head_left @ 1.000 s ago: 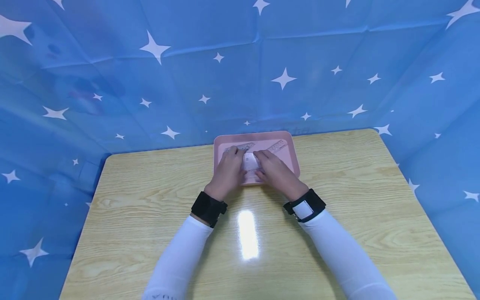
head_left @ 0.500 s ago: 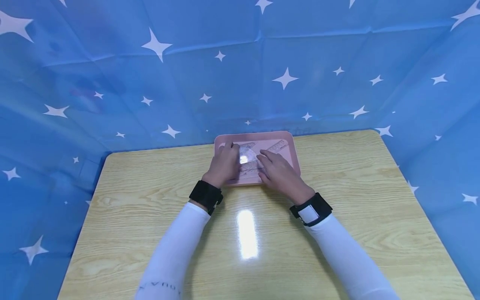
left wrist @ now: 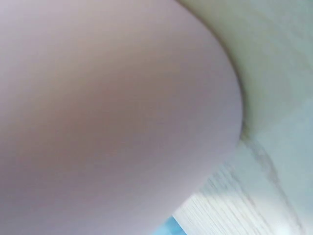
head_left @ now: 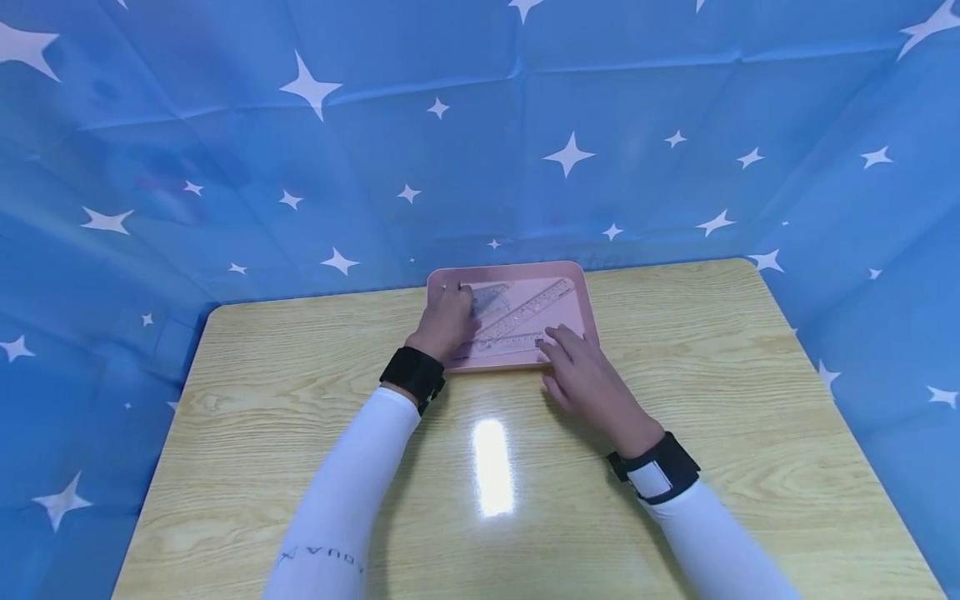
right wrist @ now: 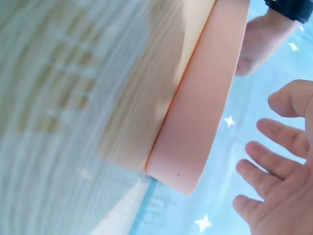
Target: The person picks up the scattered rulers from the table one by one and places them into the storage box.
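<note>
In the head view, a pink tray (head_left: pixel 587 312) holds clear plastic drawing tools. A ruler (head_left: pixel 532 307) lies diagonally across it, and a clear scaled piece (head_left: pixel 513 341) lies along the front. Near the back left is a clear, roughly triangular piece (head_left: pixel 491 295), partly covered. My left hand (head_left: pixel 447 321) reaches into the tray's left end with bent fingers; whatever is beneath them is hidden. At the front right corner, my right hand (head_left: pixel 588 375) hovers with fingers spread and nothing in them. The right wrist view also shows those loose fingers (right wrist: pixel 274 172), apart from the tray wall.
The tray stands at the back edge of a wood-grain table (head_left: pixel 300 375), against a blue curtain with white stars (head_left: pixel 480 167). A bright light reflection lies on the tabletop before the tray. Only blurred skin and table fill the left wrist view.
Both hands were close together on a clear protractor mid-tray. The left hand has shifted left, the right has let go and drawn back to the front right. The protractor no longer shows between them.
</note>
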Motion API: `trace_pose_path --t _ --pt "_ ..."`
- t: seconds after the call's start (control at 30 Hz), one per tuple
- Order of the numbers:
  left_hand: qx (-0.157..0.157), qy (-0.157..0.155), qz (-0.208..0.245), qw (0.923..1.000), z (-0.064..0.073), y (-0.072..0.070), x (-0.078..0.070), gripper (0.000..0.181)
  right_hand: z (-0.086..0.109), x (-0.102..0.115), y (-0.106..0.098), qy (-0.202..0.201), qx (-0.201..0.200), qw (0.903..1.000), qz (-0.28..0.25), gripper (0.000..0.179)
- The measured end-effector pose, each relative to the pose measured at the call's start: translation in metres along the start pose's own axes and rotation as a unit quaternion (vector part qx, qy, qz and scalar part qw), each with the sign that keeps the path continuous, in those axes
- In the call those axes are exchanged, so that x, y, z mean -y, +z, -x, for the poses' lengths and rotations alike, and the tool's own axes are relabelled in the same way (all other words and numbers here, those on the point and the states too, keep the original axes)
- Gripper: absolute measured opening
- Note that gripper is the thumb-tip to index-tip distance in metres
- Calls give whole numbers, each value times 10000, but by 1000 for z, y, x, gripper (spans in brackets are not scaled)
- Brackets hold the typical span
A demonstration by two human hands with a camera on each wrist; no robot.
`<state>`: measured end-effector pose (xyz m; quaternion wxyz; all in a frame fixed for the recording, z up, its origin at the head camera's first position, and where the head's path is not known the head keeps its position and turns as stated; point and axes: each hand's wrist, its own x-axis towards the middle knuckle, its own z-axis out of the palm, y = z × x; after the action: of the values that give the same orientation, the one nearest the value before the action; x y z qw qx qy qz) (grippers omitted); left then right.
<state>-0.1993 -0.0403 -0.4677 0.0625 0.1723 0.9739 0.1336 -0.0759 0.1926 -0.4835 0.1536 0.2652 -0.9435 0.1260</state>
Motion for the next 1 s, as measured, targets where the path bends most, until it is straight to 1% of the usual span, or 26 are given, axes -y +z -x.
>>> trace_pose_path --t 0.13,0.27,0.37,0.43,0.53,0.6,0.67,0.77,0.83,0.9,1.0 --pt "162 80 13 9998 0 2 2 33 14 4 1 -147 -450 9987 -182 45" --pt "186 164 -21 9997 -1 4 4 33 23 5 0 -169 -728 9968 -266 44" --pt "217 126 -28 9997 -2 5 4 33 26 6 -2 -82 -756 9966 -303 44" --pt "262 42 6 9996 -2 5 4 33 27 5 -3 -4 -730 9968 -326 44" --pt "287 -24 30 9996 -1 5 4 38 29 3 -5 144 -657 9973 -300 43" --pt "166 30 58 9998 0 5 5 43 29 2 -6 237 -626 9974 -255 43" --pt "-42 191 67 9998 2 6 7 47 30 0 -8 305 -603 9975 -195 43" --pt "-514 519 28 9973 10 7 13 39 30 -2 -11 332 -605 9976 -97 44" --pt "-804 682 20 9944 18 6 17 33 31 -5 -13 357 -594 9976 -47 45" --pt "-1037 769 25 9916 28 5 22 30 30 -8 -15 398 -582 9975 11 45" --pt "-1196 754 162 9898 44 1 28 36 30 -13 -18 478 -567 9972 81 45"
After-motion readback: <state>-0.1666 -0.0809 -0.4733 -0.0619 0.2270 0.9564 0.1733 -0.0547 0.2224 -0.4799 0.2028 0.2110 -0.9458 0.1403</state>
